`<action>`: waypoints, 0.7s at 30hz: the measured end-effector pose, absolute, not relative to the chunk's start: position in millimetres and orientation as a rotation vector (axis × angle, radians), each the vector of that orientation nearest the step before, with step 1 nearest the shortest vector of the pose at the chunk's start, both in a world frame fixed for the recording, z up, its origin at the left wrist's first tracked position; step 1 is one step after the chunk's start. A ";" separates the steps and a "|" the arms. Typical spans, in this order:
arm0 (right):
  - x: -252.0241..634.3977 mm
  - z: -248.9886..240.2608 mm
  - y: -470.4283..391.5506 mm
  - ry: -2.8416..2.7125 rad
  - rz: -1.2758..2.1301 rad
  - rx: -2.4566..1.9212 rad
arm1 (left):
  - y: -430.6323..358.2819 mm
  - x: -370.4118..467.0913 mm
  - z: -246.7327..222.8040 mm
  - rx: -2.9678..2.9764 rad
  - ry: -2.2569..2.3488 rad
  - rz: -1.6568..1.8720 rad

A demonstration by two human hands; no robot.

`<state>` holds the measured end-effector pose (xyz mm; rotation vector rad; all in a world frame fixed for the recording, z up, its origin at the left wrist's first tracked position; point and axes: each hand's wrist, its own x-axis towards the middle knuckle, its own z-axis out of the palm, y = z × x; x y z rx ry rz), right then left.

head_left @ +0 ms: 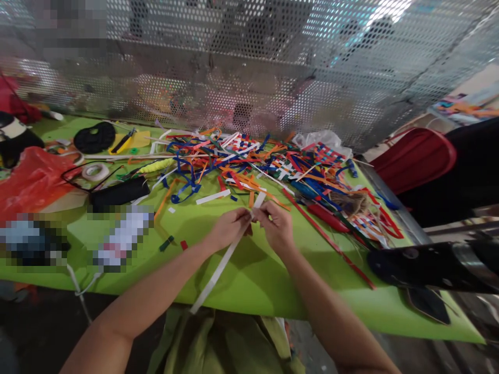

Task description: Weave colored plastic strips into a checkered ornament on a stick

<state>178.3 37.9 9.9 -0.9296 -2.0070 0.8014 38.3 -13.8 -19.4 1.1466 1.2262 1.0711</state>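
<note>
Between my hands a white strip (222,267) runs at a slant, its long end reaching down past the table's front edge and its short end pointing up and away. My left hand (230,227) is closed, with thumb and fingers pinching the strip. Pressed against the same strip from the right, my right hand (276,224) is closed too, its fingertips meeting the left ones. Just beyond my fingers an orange strip piece (251,199) lies on the table. Another white strip (213,197) lies flat to the upper left of my left hand.
A tangle of coloured strips (226,156) covers the back of the green table (241,283). To the left are glasses (74,179), a tape roll (95,172), a black case (120,194) and a utility knife (123,141). A red strip (335,244) lies to the right. Perforated metal (218,67) stands behind.
</note>
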 end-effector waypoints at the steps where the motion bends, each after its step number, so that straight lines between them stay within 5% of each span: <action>1: 179.0 10.2 39.4 -1.942 0.845 -0.952 | -14.2 38.6 -17.1 1.154 1.220 1.068; 21: 179.3 17.2 26.8 -2.324 0.546 -0.725 | -18.1 39.4 -24.5 1.203 1.220 1.127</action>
